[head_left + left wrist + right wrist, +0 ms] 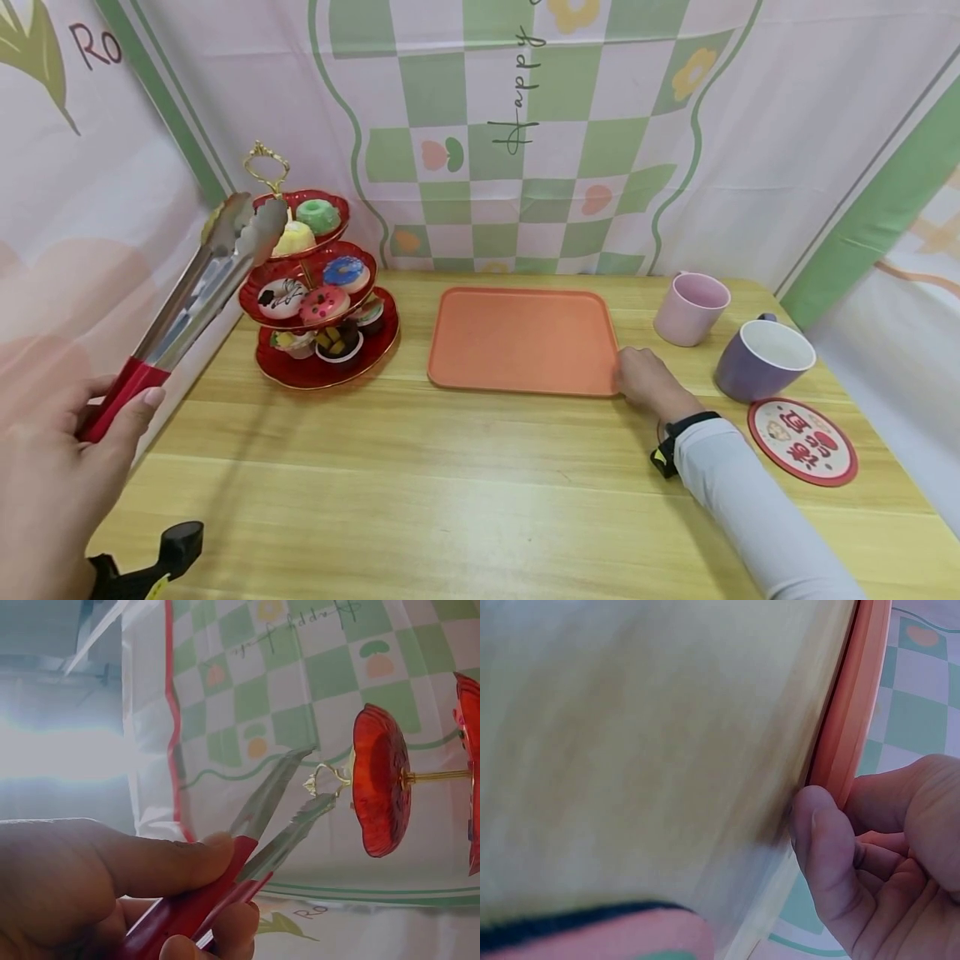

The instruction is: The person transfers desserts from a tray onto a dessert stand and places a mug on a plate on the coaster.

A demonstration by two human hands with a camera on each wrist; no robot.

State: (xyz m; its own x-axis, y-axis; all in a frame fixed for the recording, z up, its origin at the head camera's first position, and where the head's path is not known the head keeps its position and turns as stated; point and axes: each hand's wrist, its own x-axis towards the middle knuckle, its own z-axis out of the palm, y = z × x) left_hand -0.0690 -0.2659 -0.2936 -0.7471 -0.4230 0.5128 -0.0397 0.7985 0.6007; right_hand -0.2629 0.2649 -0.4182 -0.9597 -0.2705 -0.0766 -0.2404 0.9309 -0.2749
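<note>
My left hand (82,467) grips the red handles of metal tongs (206,275), raised at the left. In the head view the tongs' tips overlap the top of a red three-tier stand (322,371); the left wrist view shows the two tips apart, near the stand's gold ring (330,780). Toy donuts and cupcakes sit on the tiers, among them a pink donut (325,306) and a green one (318,216). With thumb and finger my right hand (651,383) pinches the right edge of an orange tray (525,342), also seen in the right wrist view (847,712).
Right of the tray stand a pink mug (692,310) and a purple mug (763,360). A round red-rimmed coaster (802,442) lies in front of the purple mug. Printed cloth (510,167) hangs behind and beside the wooden table (450,492).
</note>
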